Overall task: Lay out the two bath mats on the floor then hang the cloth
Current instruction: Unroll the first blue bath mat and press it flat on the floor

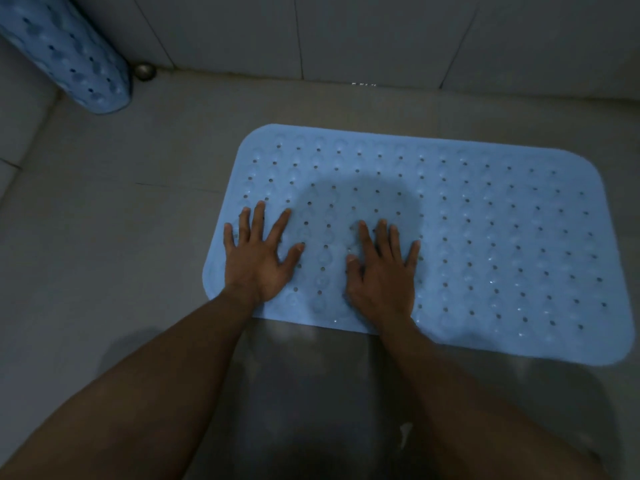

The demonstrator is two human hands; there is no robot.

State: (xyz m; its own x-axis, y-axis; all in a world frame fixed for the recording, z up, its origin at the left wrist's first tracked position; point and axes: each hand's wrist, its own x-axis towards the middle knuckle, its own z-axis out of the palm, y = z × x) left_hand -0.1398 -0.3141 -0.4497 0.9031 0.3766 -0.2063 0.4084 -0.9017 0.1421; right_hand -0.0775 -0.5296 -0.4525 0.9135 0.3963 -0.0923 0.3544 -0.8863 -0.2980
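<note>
Two hands lie palm-down on the flat bath mat (485,237), a pale blue perforated sheet spread on the grey tiled floor (104,254). I read the left hand (258,252) as fully spread. Its fingers are straight and fanned, its palm sits on the mat's left end, and its little finger lies at the mat's left edge. The right hand (382,271) lies just beside it, toward the mat's middle, with fingers likewise straight but closer together. Neither hand curls round anything; both only press on the mat's surface. Most of the mat extends to the right of the right hand, and its near long edge runs under both wrists. A soft shadow (363,199) falls on the mat just beyond the fingertips. Well beyond the left hand, up and to its left, I see the rolled bath mat (69,53). It is a darker blue perforated roll, tilted, in the corner where the floor meets the wall (381,36). Just beside the roll's lower end, at the foot of the wall, sits a small round metal fitting (144,71); I cannot tell what it is. Both bare forearms (166,368) run back from the hands toward me, and the floor between them looks darker and glossy.
</note>
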